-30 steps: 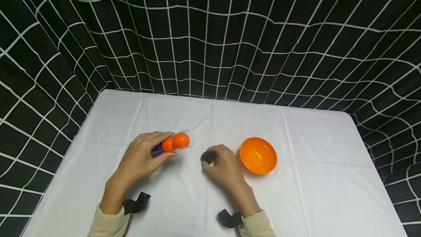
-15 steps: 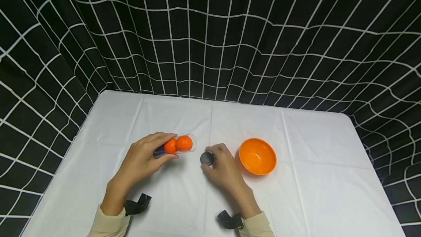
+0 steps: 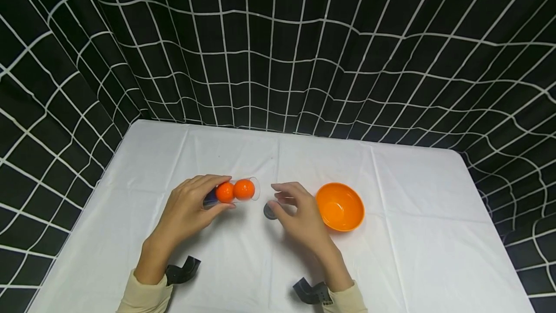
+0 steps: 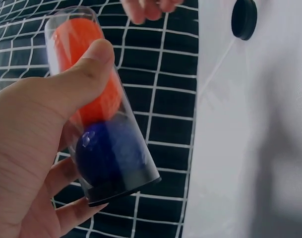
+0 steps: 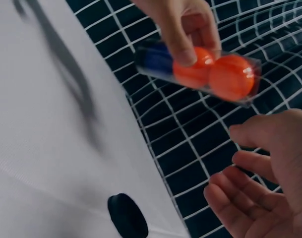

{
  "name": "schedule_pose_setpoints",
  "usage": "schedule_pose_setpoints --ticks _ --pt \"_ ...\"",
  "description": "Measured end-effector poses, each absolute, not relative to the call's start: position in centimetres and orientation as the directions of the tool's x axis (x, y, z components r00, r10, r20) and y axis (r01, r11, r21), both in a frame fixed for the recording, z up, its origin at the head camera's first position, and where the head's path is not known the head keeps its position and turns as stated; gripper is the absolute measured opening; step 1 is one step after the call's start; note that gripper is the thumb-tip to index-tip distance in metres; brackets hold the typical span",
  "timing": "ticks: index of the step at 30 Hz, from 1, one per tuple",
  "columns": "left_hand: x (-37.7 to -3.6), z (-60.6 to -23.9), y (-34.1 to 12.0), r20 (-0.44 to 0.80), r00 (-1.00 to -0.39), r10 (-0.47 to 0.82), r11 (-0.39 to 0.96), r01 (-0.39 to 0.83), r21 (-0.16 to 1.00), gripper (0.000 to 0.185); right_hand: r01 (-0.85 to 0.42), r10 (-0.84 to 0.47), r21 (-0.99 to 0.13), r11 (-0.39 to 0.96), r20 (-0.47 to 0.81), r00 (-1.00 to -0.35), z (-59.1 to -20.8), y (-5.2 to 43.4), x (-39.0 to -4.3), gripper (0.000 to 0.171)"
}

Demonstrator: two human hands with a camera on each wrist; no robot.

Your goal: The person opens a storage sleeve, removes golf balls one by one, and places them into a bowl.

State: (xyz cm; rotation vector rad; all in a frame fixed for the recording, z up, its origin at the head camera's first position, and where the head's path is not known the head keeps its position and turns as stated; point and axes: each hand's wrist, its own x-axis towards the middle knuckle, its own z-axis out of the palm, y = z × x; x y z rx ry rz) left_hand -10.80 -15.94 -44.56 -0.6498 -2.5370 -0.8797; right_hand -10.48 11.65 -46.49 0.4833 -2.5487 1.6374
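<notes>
The left hand (image 3: 187,209) is gripping a clear tube (image 3: 232,191), thumb and fingers wrapped round its closed end, and is holding it lifted off the white tabletop (image 3: 404,197) with its long axis lying nearly level and pointing toward the person's right. Inside the tube, two orange balls (image 3: 234,191) are sitting side by side at the open mouth, and a dark blue ball (image 4: 108,151) is sitting behind them against the black base, mostly hidden by the fingers in the head view. The open mouth is facing the right hand (image 3: 299,214), which is hovering just beside it with fingers loosely spread and holding nothing. Directly under that hand's fingertips a small black cap (image 3: 269,210) is lying flat on the tabletop, apart from the fingers as the right wrist view shows. The cap is lying between the tube's mouth and the right hand, nearer the right hand than the left. Further out to the right, just past the right hand, an orange bowl (image 3: 340,206) is standing upright with nothing visible in it. Behind the tabletop a black curtain with a white grid (image 3: 304,52) is hanging.
</notes>
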Motion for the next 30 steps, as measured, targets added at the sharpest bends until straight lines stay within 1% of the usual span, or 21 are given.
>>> schedule_pose_setpoints --ticks 4,9,25,30 --pt "-10.85 -44.66 -15.92 0.495 -0.814 0.305 0.708 0.541 0.453 0.057 -0.296 -0.236 -0.905 0.305 0.229 -0.944 -46.02 11.8 -10.34 0.036" --pt "-10.79 -44.59 -15.88 0.505 -0.8 0.324 0.719 0.556 0.418 0.053 -0.308 -0.243 -0.917 0.253 0.248 -0.938 -45.77 11.91 -10.27 0.035" --pt "-10.6 -44.47 -15.46 0.479 -0.794 0.374 0.739 0.567 0.363 0.052 -0.311 -0.256 -0.918 0.246 0.248 -0.934 -45.7 12.06 -10.22 0.034" --pt "-10.5 -44.18 -15.53 0.499 -0.779 0.38 0.748 0.576 0.329 0.053 -0.309 -0.257 -0.924 0.226 0.25 -0.934 -45.69 12.16 -10.2 0.034"
